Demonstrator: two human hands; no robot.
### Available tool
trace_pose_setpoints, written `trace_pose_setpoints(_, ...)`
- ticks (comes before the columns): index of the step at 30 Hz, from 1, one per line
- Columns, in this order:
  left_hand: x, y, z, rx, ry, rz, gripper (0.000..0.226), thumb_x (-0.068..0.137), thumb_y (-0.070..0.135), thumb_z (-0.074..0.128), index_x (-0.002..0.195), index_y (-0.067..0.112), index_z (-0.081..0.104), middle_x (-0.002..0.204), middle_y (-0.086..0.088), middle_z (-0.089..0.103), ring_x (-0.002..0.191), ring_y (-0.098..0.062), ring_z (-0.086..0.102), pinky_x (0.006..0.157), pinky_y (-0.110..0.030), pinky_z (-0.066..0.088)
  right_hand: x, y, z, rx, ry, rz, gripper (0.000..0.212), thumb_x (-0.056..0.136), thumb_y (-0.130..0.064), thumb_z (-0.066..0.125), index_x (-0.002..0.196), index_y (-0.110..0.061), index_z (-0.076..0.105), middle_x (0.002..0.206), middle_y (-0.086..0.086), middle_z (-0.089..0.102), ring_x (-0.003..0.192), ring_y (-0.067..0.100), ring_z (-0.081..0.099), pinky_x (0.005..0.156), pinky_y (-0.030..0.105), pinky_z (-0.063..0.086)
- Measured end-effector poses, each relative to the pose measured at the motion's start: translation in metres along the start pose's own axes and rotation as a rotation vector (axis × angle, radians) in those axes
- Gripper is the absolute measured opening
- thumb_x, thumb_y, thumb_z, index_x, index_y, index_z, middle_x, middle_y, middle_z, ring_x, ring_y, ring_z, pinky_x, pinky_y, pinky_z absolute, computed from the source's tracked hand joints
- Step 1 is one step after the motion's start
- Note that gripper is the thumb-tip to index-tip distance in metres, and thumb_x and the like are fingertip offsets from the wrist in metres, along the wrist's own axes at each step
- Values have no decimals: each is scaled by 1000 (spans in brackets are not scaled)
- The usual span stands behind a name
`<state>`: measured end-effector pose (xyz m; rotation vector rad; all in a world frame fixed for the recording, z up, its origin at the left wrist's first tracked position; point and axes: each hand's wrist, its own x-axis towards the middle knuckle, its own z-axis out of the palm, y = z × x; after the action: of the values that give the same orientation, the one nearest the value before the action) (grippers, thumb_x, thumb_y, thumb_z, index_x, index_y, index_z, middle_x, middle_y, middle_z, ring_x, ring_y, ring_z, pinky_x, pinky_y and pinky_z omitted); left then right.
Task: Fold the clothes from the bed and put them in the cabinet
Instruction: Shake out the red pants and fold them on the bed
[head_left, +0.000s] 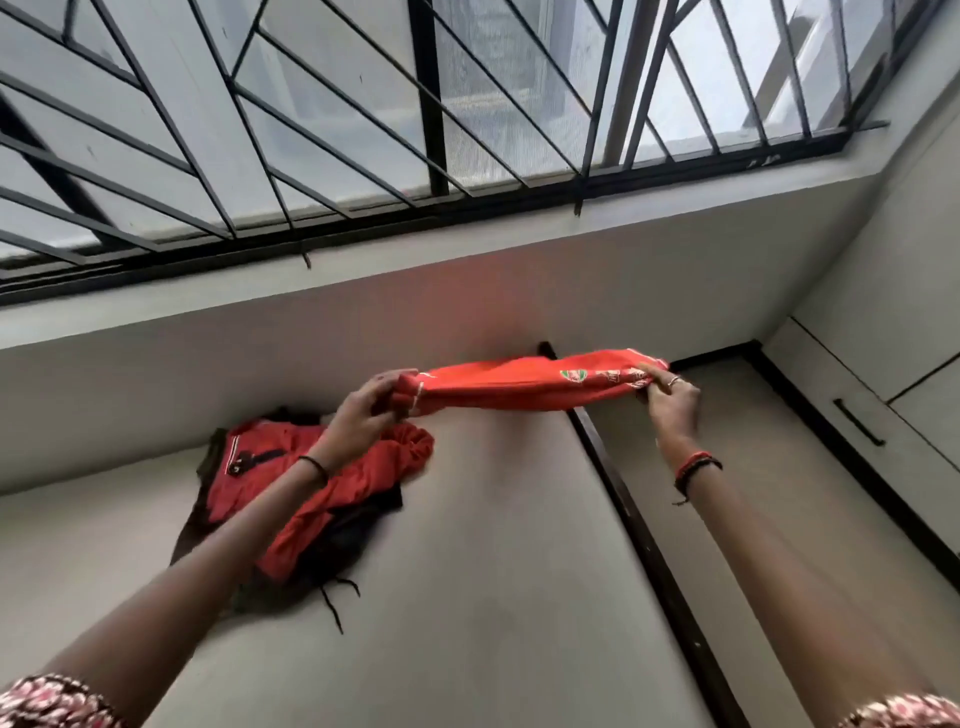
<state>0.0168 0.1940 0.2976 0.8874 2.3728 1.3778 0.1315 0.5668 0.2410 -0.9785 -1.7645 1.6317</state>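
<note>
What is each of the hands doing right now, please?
Left hand: grips one end of the red garment.
Right hand: grips its other end.

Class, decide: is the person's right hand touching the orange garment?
Touching. The head view shows the right hand pinching one end of the orange garment.

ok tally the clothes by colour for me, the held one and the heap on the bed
held red garment, stretched between left hand and right hand: 1
red heap cloth on the bed: at least 1, folds may hide more
dark heap cloth: at least 1
total: at least 3
</note>
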Motion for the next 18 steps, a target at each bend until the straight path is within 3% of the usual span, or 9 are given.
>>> trace_pose_setpoints(2,-37,-42,26,33,-48,-36,48,75,10,61,113,38,60,124,43,47,114,17,46,99,-8,35,-24,52,-5,-123,-48,51,35,84,13,51,110,-2,69,103,7,68,83,4,63,73,6,48)
trace_pose_setpoints(5,-98,-109,63,98,-76,-92,36,74,40,56,110,39,55,128,54,29,121,15,39,98,-4,31,-68,130,-16,-369,-146,89,30,84,4,59,107,-10,72,104,7,71,93,13,62,74,5,45)
trace_pose_setpoints(8,-162,-181,97,137,-78,-146,34,75,47,56,107,38,53,126,55,31,120,3,45,96,-14,36,-118,199,-24,-563,-267,150,31,84,2,61,107,-15,73,101,9,72,94,22,67,81,31,54)
trace_pose_setpoints(9,-184,-202,108,128,-87,-207,31,75,46,59,106,39,58,125,52,37,123,-1,45,99,-21,38,-136,218,-26,-593,-287,171,30,84,6,61,106,-11,73,100,12,72,94,23,67,81,32,53)
trace_pose_setpoints(12,-257,-255,144,95,-80,-406,43,77,27,72,119,29,62,128,29,51,130,-18,47,104,-39,40,-194,258,-33,-636,-321,247,30,85,11,58,108,-4,71,99,13,72,90,18,66,73,7,49)
trace_pose_setpoints(13,-278,-264,154,48,-71,-483,45,79,19,73,121,27,61,130,22,53,132,-18,45,106,-38,39,-211,268,-40,-650,-339,266,30,87,11,55,109,-4,70,99,13,72,87,16,65,70,2,46)
trace_pose_setpoints(15,-317,-275,170,-117,-49,-640,47,80,12,73,121,31,61,134,22,52,132,-10,43,107,-20,33,-243,285,-53,-689,-414,332,31,92,8,48,111,-7,68,102,13,70,86,14,66,71,6,50)
trace_pose_setpoints(17,-349,-281,179,-244,-50,-761,50,78,23,75,118,49,59,134,27,50,128,5,42,104,-7,30,-267,301,-62,-777,-496,363,33,96,2,44,111,-16,67,99,10,68,82,14,67,68,19,56)
trace_pose_setpoints(18,-361,-285,183,-274,-47,-805,49,74,38,76,116,53,57,133,29,50,125,11,41,105,-9,30,-276,306,-65,-861,-525,337,32,96,-1,46,110,-22,66,94,7,66,79,14,66,66,26,56)
